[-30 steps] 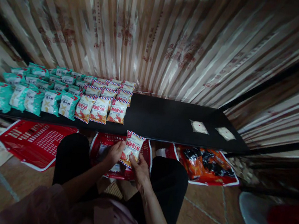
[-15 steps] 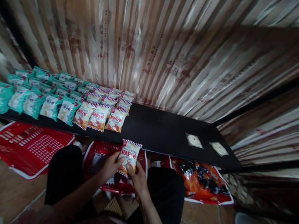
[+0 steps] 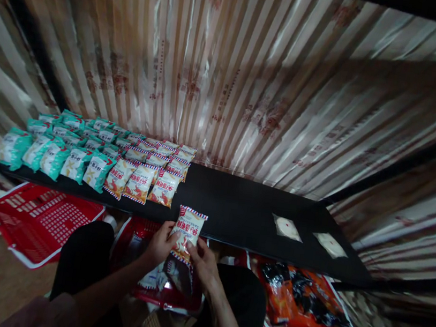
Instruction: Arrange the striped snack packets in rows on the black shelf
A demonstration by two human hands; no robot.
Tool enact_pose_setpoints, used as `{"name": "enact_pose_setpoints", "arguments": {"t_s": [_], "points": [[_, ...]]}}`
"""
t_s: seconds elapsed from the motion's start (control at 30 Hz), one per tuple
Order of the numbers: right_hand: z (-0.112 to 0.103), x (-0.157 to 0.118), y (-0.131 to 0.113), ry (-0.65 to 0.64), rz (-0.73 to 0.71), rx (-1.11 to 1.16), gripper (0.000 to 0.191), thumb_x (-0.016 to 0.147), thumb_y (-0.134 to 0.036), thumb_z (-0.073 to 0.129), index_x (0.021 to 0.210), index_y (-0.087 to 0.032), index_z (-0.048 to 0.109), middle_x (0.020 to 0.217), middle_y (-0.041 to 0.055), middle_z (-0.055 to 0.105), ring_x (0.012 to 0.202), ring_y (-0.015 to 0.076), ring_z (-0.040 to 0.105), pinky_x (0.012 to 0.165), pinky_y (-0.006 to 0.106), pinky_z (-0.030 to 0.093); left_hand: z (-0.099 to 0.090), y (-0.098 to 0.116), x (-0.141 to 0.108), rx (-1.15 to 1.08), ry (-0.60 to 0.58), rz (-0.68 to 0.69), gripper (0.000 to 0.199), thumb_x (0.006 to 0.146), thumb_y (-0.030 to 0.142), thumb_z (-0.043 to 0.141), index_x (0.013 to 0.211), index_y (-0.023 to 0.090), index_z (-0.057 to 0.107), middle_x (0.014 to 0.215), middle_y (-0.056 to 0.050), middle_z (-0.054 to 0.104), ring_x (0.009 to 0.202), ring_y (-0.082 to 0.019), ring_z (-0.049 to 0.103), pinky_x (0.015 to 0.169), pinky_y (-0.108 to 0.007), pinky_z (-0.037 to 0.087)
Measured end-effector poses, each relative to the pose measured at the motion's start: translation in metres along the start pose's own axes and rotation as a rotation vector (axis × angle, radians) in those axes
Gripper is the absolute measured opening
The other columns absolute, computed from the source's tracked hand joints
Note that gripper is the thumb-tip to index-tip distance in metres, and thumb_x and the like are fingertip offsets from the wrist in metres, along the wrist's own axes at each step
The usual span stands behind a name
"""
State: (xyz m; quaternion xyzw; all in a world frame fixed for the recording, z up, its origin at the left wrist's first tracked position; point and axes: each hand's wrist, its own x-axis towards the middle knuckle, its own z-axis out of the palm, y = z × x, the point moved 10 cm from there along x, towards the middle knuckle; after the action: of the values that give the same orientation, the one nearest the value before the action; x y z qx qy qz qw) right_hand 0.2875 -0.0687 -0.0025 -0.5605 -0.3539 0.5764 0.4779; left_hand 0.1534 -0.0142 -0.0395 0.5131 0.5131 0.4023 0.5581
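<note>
A white and orange snack bag (image 3: 187,230) with striped ends is held upright between my two hands, just in front of the black shelf (image 3: 232,203). My left hand (image 3: 163,243) grips its left edge. On its right side, my right hand (image 3: 204,262) has the thumb over the bag's front. Several bags of the same kind (image 3: 163,188) stand in rows on the shelf, up and left of my hands. Rows of teal and white bags (image 3: 75,165) fill the shelf's left end. Two flat clear-wrapped white packets (image 3: 288,228) lie toward its right end.
Below the shelf, a red basket (image 3: 166,300) with packets sits between my knees. Another red basket (image 3: 42,225) is at the left, and one with orange and black packages (image 3: 300,299) at the right. A striped curtain (image 3: 222,77) hangs behind.
The view has shifted, so the shelf's right part and the right basket sit lower in the picture. Both hands still hold the same bag in nearly the same place.
</note>
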Motion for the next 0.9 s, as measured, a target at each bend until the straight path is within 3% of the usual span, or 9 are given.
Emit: {"name": "enact_pose_setpoints", "arguments": {"t_s": [0.17, 0.33, 0.47, 0.7, 0.9], "points": [[-0.018, 0.020, 0.004, 0.057, -0.004, -0.034, 0.057, 0.064, -0.053, 0.070, 0.106, -0.015, 0.063, 0.091, 0.0085, 0.072, 0.080, 0.0258, 0.067, 0.079, 0.039, 0.051, 0.011, 0.015, 0.011, 0.060, -0.027, 0.015, 0.028, 0.081, 0.034, 0.052, 0.101, 0.014, 0.051, 0.094, -0.010, 0.067, 0.082, -0.019, 0.066, 0.073, -0.029, 0.052], [-0.031, 0.038, 0.001, 0.105, -0.012, -0.076, 0.058, 0.062, -0.054, 0.069, 0.104, -0.014, 0.063, 0.091, 0.0090, 0.072, 0.083, 0.0263, 0.067, 0.076, 0.037, 0.052, 0.018, 0.027, 0.021, 0.102, -0.083, 0.011, 0.028, 0.083, 0.027, 0.050, 0.109, 0.017, 0.052, 0.101, -0.007, 0.067, 0.088, -0.016, 0.064, 0.079, -0.027, 0.050], [-0.036, 0.051, -0.007, 0.112, -0.015, -0.062, 0.063, 0.058, -0.055, 0.071, 0.105, -0.013, 0.062, 0.086, 0.0090, 0.072, 0.079, 0.0260, 0.067, 0.074, 0.037, 0.052, 0.022, 0.034, 0.031, 0.174, -0.104, 0.030, 0.039, 0.077, 0.016, 0.054, 0.116, 0.015, 0.051, 0.111, -0.008, 0.064, 0.093, -0.017, 0.063, 0.085, -0.029, 0.049], [-0.031, 0.068, -0.017, 0.034, -0.002, -0.089, 0.065, 0.061, -0.056, 0.069, 0.110, -0.014, 0.060, 0.092, 0.0100, 0.072, 0.086, 0.0273, 0.067, 0.075, 0.037, 0.052, 0.020, 0.040, 0.053, 0.335, -0.026, 0.032, 0.042, 0.077, 0.011, 0.048, 0.119, 0.013, 0.051, 0.114, -0.010, 0.063, 0.100, -0.018, 0.061, 0.090, -0.028, 0.046], [-0.040, 0.086, -0.021, 0.065, -0.063, -0.303, 0.061, 0.066, -0.058, 0.061, 0.107, -0.012, 0.063, 0.093, 0.0102, 0.072, 0.086, 0.0254, 0.066, 0.075, 0.032, 0.051, 0.021, 0.047, 0.061, 0.508, 0.002, -0.009, 0.041, 0.082, 0.016, 0.046, 0.123, 0.011, 0.047, 0.114, -0.011, 0.063, 0.102, -0.018, 0.061, 0.089, -0.027, 0.044]]}}
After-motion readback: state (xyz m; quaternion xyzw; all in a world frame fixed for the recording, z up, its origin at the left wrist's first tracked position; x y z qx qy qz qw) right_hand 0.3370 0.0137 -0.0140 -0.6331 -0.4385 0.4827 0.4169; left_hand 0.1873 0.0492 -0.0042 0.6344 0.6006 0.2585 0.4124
